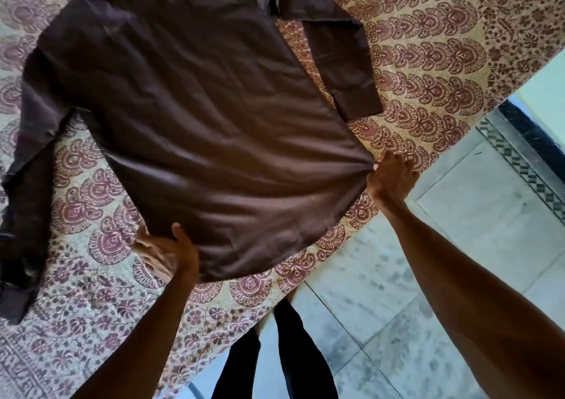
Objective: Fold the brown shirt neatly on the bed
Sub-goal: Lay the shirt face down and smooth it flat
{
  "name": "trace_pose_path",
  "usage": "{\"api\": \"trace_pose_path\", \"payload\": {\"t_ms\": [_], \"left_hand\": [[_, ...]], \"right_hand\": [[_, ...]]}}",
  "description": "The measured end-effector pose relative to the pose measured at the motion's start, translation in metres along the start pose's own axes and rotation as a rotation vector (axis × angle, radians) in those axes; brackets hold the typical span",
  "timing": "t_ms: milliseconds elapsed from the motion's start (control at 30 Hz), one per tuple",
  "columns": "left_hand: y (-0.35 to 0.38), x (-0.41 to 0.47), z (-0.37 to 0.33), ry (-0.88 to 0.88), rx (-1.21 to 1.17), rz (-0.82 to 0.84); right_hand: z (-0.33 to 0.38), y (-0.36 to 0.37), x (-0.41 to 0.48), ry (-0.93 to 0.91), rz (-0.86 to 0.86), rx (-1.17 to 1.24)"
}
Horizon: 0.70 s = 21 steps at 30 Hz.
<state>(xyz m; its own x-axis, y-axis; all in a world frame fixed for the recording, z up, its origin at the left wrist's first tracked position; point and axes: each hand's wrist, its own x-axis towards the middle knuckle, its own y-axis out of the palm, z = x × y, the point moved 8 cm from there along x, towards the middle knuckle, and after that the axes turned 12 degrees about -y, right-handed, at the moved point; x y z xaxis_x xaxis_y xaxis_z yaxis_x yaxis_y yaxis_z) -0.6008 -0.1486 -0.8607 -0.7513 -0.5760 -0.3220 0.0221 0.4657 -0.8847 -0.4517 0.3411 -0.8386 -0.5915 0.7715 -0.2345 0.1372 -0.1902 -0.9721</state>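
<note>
Right hand (391, 178) is clenched on the hem corner of the dark brown long-sleeved cotton shirt (195, 99), the cloth bunched into tight radiating creases where the fingers pinch it; the corner sits close to the near edge of the bed (428, 62), just over its printed cover. Left hand (166, 253) grips the other hem corner, thumb lying on top of the fabric and fingers tucked beneath it, so the lower edge of the shirt curves between the two hands and overlaps the bed's edge slightly.

Spread flat, the shirt lies body-down the middle of the bed, its hem toward the person and its shoulders toward the top of the view; shallow wrinkles run across the body; one sleeve (342, 59) angles out on the right and lies flat on the cover with its cuff pointing toward the bed's edge; the other sleeve (24, 203) trails down the left side, looser and partly twisted, reaching toward the lower left.

Beige bedcover with maroon paisley and floral block print (91, 322) shows all around the shirt; pale marbled floor tiles (458, 261) lie beyond the bed's edge at the right, with a dark patterned border strip (519, 166); the person's black trousers (293, 353) stand against the bed between the two bare forearms.
</note>
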Motion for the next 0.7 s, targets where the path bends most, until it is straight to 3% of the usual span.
{"api": "trace_pose_path", "payload": {"t_ms": [100, 333, 533, 700], "left_hand": [[0.004, 0.0, 0.021, -0.197, -0.059, 0.088], [0.026, -0.042, 0.024, -0.196, -0.357, 0.325], [0.007, -0.061, 0.011, -0.156, -0.489, 0.154], [-0.01, -0.053, 0.02, -0.206, -0.623, 0.066]], "right_hand": [[0.004, 0.001, -0.001, 0.0, 0.016, -0.043], [0.015, -0.004, -0.01, 0.016, 0.003, -0.113], [0.081, -0.014, -0.048, -0.304, -0.152, 0.062], [0.161, 0.015, -0.113, -0.582, 0.066, 0.249]]}}
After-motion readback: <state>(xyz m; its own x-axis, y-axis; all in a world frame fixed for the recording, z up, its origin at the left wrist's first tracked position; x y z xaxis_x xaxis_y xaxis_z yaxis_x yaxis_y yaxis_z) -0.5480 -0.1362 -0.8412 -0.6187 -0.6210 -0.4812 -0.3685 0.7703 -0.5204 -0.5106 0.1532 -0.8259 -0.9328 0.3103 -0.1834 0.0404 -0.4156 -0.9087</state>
